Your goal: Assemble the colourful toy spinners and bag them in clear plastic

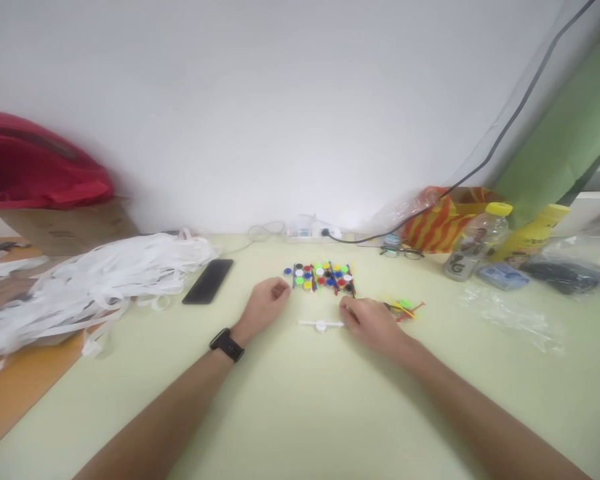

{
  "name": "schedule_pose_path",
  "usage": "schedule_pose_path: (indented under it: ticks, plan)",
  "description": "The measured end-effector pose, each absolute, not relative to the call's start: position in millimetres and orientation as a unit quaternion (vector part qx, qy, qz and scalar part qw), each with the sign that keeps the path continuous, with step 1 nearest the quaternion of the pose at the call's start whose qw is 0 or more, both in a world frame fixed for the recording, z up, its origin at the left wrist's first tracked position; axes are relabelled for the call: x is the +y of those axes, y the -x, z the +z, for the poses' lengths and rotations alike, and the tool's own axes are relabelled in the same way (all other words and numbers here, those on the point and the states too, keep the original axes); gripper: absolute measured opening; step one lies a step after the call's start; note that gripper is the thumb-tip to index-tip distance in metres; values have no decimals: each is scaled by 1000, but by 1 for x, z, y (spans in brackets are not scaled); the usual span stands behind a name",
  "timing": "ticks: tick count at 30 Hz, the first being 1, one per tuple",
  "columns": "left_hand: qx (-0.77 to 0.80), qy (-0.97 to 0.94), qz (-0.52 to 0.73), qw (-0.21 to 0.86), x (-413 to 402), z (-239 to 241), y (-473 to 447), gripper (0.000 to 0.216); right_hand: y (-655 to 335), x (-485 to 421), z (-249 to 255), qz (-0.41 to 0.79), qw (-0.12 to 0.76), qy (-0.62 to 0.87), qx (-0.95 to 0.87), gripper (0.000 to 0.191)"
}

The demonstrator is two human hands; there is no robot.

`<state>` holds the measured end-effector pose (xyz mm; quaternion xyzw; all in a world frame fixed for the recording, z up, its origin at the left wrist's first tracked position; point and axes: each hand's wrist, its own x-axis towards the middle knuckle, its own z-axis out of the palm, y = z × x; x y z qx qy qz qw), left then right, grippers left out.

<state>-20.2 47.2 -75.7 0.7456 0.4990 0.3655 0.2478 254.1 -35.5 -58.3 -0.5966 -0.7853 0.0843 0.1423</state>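
Note:
My left hand (267, 301) is curled closed just left of the coloured pieces, and its fingertips hide whatever may be in them. A loose blue disc (287, 271) lies just beyond it. On the table in front of me is a thin white plastic stick (307, 323) with a round white disc (321, 327) at its middle. My right hand (373, 323) rests closed at the stick's right end; whether it grips it is hidden. Farther back, rows of small coloured discs (320, 273) lie between coloured sticks. More yellow, green and red sticks (407, 309) lie beyond my right hand.
A black phone (208, 281) and a heap of white ribbon (105, 280) lie to the left. Glasses (401, 253), a clear bottle (477, 243), a yellow bottle (533, 233) and plastic wrapping (513, 320) are on the right. A power strip (313, 228) sits by the wall.

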Motion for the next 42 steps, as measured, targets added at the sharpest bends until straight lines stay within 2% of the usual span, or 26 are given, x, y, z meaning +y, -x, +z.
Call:
schedule_pose_path:
  ticks: [7,16,21,23,26,32,36,42]
  plan:
    - [485,-770,360,204,48,-78,22,18,-256,-34,-62,115,165,586,-785,18]
    - [452,-810,322,191,44,-74,19,15,-249,-40,-48,216,331,624,-674,30]
    - [451,-813,319,184,43,-74,18,14,-241,-54,-24,479,343,572,-571,43]
    - [450,-814,317,185,43,-73,18,15,-241,-54,-20,510,360,555,-550,43]
    - [450,-815,313,186,42,-72,17,15,-243,-50,-26,447,378,568,-579,39]
    - [446,-818,310,188,43,-73,17,14,-247,-45,-47,230,369,527,-730,30]
    - [436,-822,311,191,43,-75,18,14,-250,-45,-50,233,349,485,-767,35]
    - [428,-826,313,192,44,-77,17,16,-252,-49,-49,201,271,442,-831,35]
